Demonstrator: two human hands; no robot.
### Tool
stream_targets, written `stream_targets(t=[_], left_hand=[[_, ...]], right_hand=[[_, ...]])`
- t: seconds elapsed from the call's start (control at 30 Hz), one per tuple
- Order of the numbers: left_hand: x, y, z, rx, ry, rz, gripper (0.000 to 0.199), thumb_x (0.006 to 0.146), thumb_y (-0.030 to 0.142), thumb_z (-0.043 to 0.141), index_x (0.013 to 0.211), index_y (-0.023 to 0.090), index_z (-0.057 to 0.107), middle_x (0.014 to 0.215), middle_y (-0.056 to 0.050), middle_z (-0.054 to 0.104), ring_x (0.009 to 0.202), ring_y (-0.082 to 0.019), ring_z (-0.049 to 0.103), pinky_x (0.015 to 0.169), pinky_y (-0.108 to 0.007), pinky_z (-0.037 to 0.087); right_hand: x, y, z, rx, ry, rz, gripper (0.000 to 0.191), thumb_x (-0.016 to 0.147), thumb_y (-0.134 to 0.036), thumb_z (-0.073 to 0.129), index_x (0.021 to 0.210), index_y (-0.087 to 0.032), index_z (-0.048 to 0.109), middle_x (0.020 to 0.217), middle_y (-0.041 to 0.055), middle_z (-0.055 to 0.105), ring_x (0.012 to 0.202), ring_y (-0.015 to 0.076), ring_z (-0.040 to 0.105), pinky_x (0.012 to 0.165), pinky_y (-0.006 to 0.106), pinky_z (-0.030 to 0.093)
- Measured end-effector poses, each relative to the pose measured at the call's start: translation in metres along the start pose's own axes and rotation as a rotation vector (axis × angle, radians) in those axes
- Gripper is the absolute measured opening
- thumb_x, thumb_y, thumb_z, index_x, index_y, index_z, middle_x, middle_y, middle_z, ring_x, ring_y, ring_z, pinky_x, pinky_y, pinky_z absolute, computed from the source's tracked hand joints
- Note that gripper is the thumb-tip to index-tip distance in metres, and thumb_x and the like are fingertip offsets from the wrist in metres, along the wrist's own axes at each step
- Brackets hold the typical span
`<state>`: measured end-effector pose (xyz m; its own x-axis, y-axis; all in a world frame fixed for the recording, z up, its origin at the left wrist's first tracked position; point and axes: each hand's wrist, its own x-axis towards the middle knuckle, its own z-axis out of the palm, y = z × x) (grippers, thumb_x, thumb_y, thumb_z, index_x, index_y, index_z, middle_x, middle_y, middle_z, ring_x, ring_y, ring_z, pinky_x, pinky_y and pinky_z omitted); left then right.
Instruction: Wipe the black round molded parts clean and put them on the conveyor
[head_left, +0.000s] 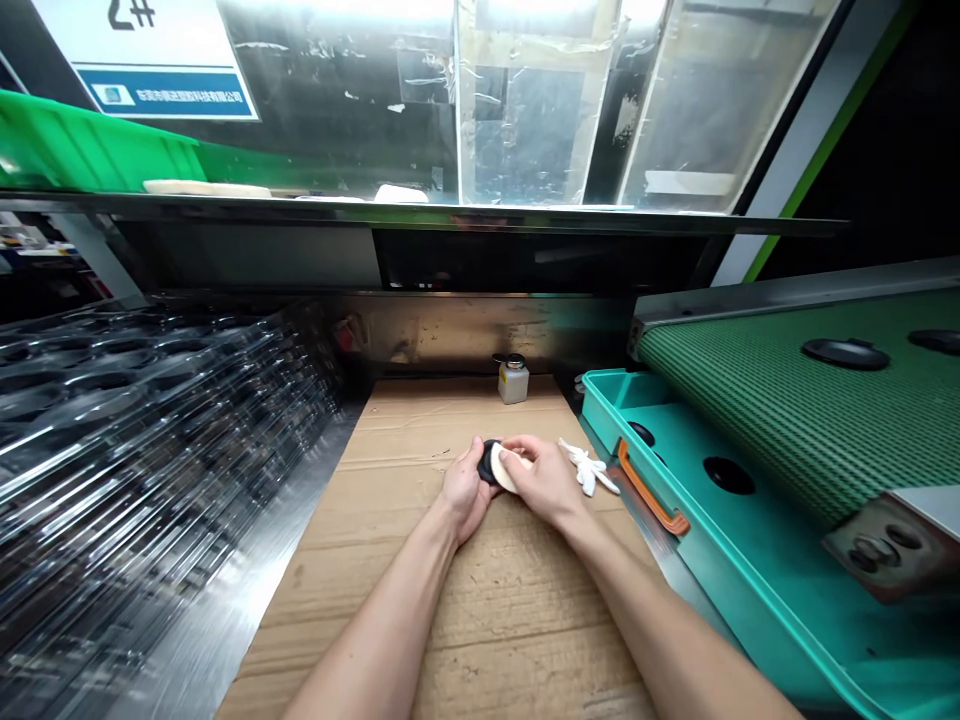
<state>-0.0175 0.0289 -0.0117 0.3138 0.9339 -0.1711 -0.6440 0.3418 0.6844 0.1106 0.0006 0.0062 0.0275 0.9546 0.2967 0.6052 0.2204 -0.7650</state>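
Over the cardboard sheet (480,600), my left hand (465,490) is closed around a round black disc-shaped part (487,462), holding it by its edge. My right hand (544,480) pinches a cream-coloured round pad (504,470) between thumb and fingers. The pad lies against the black part and covers its right side. Part of the left fingers is hidden beneath the two pieces. To the right of my right hand lies a white glove-like bundle (589,468). Farther back on the cardboard stands a small whitish bottle (514,382) with a metallic top.
At left rise stacked clear plastic trays (187,440). On the right, a teal bin (697,570) with an orange handle (649,490) holds black discs (729,475). A green conveyor belt (787,370) carries black parts (846,353). A shelf (450,215) crosses above, bearing a green bin (97,145).
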Motion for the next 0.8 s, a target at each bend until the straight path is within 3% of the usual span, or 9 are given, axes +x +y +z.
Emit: stream_targets(t=[0.1,0.27,0.37,0.47,0.63,0.73,0.8], left_hand=[[0.000,0.001,0.000,-0.054,-0.003,-0.020,0.029,0.092,0.033,0.046,0.093,0.010,0.065,0.096,-0.015,0.070,0.097,-0.024,0.066,0.091,-0.038,0.050],[-0.001,0.003,0.001,-0.025,0.030,-0.046,0.031,0.094,0.031,0.042,0.093,0.009,0.064,0.091,-0.014,0.071,0.096,-0.024,0.066,0.090,-0.042,0.051],[-0.001,0.003,0.002,-0.033,0.028,-0.036,0.031,0.094,0.030,0.042,0.091,0.009,0.064,0.092,-0.014,0.071,0.096,-0.024,0.066,0.090,-0.040,0.051],[0.000,0.002,0.001,-0.011,0.046,-0.029,0.031,0.094,0.030,0.041,0.090,0.009,0.064,0.093,-0.015,0.071,0.095,-0.024,0.066,0.089,-0.040,0.052],[0.002,0.000,-0.002,-0.021,0.042,-0.009,0.026,0.093,0.028,0.044,0.089,0.010,0.063,0.093,-0.014,0.071,0.095,-0.023,0.066,0.088,-0.038,0.052],[0.002,-0.001,-0.002,0.001,0.077,0.010,0.025,0.093,0.027,0.045,0.090,0.010,0.063,0.091,-0.013,0.071,0.094,-0.023,0.066,0.087,-0.038,0.053],[0.001,-0.001,-0.002,-0.010,0.062,-0.002,0.025,0.093,0.028,0.046,0.089,0.010,0.064,0.092,-0.013,0.071,0.094,-0.022,0.066,0.087,-0.036,0.053]], right_hand=[[-0.004,-0.011,0.013,-0.210,0.037,-0.125,0.027,0.090,-0.038,0.045,0.106,-0.028,0.064,0.096,0.0019,0.070,0.086,0.0183,0.064,0.073,0.026,0.044],[-0.001,-0.015,0.017,-0.531,0.141,-0.022,0.030,0.096,-0.040,0.035,0.110,-0.027,0.059,0.090,0.0040,0.070,0.075,0.0179,0.063,0.061,0.025,0.035],[-0.001,-0.015,0.015,-0.560,0.078,-0.081,0.030,0.096,-0.042,0.033,0.106,-0.027,0.058,0.089,0.0031,0.070,0.072,0.0169,0.063,0.058,0.025,0.030],[-0.003,-0.015,0.014,-0.616,0.104,-0.010,0.032,0.097,-0.043,0.030,0.102,-0.025,0.057,0.085,0.0035,0.069,0.068,0.0171,0.062,0.056,0.025,0.027],[-0.007,-0.015,0.015,-0.620,0.056,-0.063,0.030,0.097,-0.041,0.031,0.101,-0.026,0.056,0.085,0.0032,0.069,0.069,0.0170,0.061,0.057,0.025,0.029],[-0.007,-0.016,0.017,-0.628,0.094,0.005,0.030,0.097,-0.040,0.030,0.100,-0.024,0.056,0.083,0.0035,0.069,0.066,0.0170,0.061,0.056,0.025,0.029],[-0.006,-0.017,0.019,-0.605,0.089,-0.050,0.028,0.096,-0.040,0.031,0.101,-0.025,0.054,0.085,0.0025,0.069,0.069,0.0172,0.062,0.057,0.025,0.030]])
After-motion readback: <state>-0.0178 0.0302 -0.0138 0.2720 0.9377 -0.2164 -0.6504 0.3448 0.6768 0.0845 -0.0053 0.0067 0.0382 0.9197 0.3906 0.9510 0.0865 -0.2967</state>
